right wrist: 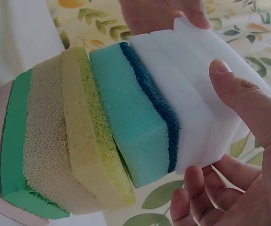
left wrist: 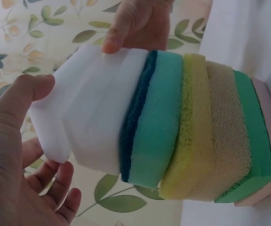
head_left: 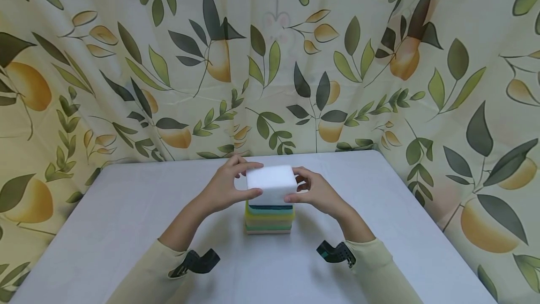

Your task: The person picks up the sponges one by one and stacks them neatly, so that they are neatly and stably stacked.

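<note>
A stack of sponges stands on the table, topped by white sponges (head_left: pixel 272 184). My left hand (head_left: pixel 225 184) pinches the uppermost white sponge (left wrist: pixel 55 110) at its left side, thumb on the near face and fingers behind. At the opposite side, my right hand (head_left: pixel 318 193) holds the white block with thumb in front and fingers curled behind. Beneath the white layers come a teal sponge (left wrist: pixel 156 117) with a dark blue scouring layer, a yellow sponge (right wrist: pixel 86 132), a beige porous sponge (right wrist: pixel 48 136), a green one (left wrist: pixel 255 136) and a pale pink one (left wrist: pixel 269 113) at the bottom.
The table (head_left: pixel 160 215) has a white cover. Behind it hangs a curtain (head_left: pixel 270 83) printed with leaves and fruit. Each wrist wears a small black camera, one on the left (head_left: pixel 196 262) and one on the right (head_left: pixel 336 252).
</note>
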Action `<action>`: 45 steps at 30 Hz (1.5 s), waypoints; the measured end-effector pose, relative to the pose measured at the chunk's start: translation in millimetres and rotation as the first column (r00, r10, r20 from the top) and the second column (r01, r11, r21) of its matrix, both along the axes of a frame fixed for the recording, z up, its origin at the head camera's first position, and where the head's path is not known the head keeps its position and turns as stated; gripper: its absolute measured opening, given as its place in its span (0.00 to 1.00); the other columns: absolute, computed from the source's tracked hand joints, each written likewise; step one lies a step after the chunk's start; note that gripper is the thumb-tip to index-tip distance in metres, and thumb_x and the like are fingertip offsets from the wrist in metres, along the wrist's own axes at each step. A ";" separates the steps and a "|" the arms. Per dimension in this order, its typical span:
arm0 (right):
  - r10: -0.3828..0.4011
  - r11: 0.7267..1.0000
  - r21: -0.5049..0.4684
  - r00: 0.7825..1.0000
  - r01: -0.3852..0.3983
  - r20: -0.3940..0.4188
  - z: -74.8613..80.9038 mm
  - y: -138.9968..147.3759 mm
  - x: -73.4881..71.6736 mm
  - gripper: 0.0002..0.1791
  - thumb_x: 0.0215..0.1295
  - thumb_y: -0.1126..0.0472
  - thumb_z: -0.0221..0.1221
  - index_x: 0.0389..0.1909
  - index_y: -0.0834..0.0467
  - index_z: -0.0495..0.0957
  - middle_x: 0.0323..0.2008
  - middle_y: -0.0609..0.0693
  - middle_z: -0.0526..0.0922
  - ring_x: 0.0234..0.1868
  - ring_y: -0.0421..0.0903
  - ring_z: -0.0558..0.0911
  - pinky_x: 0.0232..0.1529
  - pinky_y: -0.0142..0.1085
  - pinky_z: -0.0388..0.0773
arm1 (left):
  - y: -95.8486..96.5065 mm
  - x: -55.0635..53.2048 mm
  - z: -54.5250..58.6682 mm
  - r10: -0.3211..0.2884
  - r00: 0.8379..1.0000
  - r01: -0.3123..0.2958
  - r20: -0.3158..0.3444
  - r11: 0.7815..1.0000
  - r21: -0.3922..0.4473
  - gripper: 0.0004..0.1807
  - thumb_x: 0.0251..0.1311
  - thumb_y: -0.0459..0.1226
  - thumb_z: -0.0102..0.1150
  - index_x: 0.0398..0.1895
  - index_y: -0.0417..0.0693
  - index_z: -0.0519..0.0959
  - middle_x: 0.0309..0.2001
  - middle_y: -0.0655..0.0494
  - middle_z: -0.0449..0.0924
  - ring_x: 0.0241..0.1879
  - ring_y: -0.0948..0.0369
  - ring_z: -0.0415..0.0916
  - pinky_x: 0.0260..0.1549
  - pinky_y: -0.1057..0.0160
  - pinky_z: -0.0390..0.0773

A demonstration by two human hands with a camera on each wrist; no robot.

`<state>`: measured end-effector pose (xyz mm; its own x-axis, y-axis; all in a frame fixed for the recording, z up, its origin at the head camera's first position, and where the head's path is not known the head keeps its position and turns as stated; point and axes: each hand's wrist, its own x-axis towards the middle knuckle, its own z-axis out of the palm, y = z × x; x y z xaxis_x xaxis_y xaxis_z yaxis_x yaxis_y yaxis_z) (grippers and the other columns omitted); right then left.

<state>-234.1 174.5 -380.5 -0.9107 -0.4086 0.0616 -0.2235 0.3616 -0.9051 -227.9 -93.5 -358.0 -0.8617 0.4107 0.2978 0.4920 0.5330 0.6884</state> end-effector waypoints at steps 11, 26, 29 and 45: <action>-0.008 1.000 0.010 1.000 0.009 -0.011 0.2 -0.8 -0.9 0.39 0.51 0.54 0.74 0.64 0.60 0.71 0.51 0.58 0.77 0.43 0.51 0.79 0.43 0.40 0.77 | -0.5 -4.5 -2.9 -0.023 1.000 0.023 0.004 1.000 -0.001 0.31 0.52 0.49 0.73 0.61 0.57 0.78 0.46 0.56 0.70 0.47 0.56 0.69 0.44 0.56 0.75; -0.014 1.000 0.016 1.000 0.015 -0.005 -1.6 3.3 0.5 0.38 0.52 0.54 0.74 0.64 0.61 0.71 0.50 0.58 0.77 0.43 0.51 0.79 0.44 0.40 0.77 | 2.5 -5.7 -4.1 -0.047 0.999 0.047 0.019 0.999 0.004 0.31 0.52 0.49 0.73 0.61 0.56 0.78 0.45 0.57 0.69 0.47 0.56 0.69 0.43 0.56 0.76; -0.015 1.000 0.019 1.000 0.016 -0.003 -3.0 2.9 0.0 0.38 0.52 0.54 0.74 0.64 0.60 0.71 0.51 0.57 0.77 0.44 0.51 0.79 0.45 0.40 0.77 | 1.8 -5.3 -5.1 -0.050 0.998 0.050 0.025 0.999 0.013 0.31 0.52 0.48 0.73 0.61 0.56 0.78 0.45 0.56 0.70 0.47 0.55 0.69 0.43 0.52 0.77; -0.005 1.000 0.010 1.000 0.005 -0.001 -3.4 0.3 0.0 0.38 0.52 0.55 0.74 0.64 0.60 0.71 0.52 0.58 0.77 0.45 0.52 0.80 0.45 0.42 0.79 | 2.5 -6.4 -2.2 -0.044 0.998 0.044 0.041 0.999 0.007 0.32 0.51 0.49 0.73 0.61 0.56 0.78 0.46 0.56 0.70 0.49 0.53 0.70 0.46 0.50 0.76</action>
<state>-234.1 174.8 -383.9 -0.9128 -0.4042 0.0581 -0.2220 0.3717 -0.9014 -234.3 -91.0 -360.2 -0.8546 0.4464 0.2654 0.4860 0.5070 0.7119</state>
